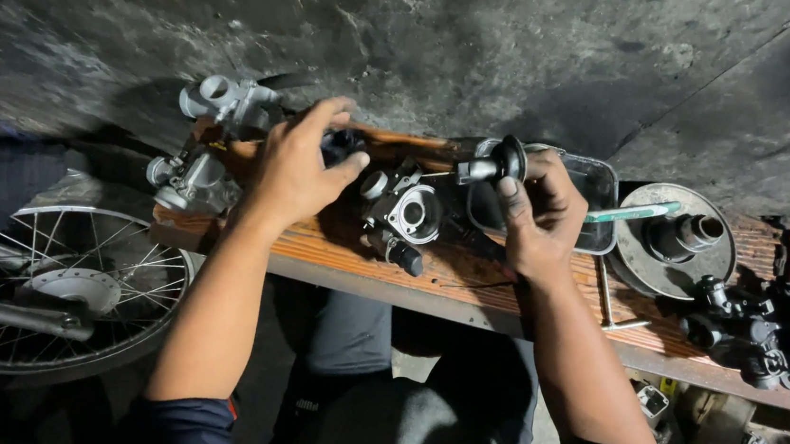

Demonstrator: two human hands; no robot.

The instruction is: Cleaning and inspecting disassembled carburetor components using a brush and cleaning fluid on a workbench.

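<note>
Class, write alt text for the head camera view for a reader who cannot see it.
A person's right hand holds a small black disc-topped part above a carburetor on a worn wooden bench, while the left hand grips a dark part. A spoked wheel lies lower left.

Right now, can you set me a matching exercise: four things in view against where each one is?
Things:
1. spoked wheel
2. clear tray
3. round metal disc
4. black-capped part

Places:
A. held up in the right hand
B. on the bench, far side of the right hand
C. low on the left, off the bench
D. on the bench, right of the tray

Pairs: 1-C, 2-B, 3-D, 4-A
</note>
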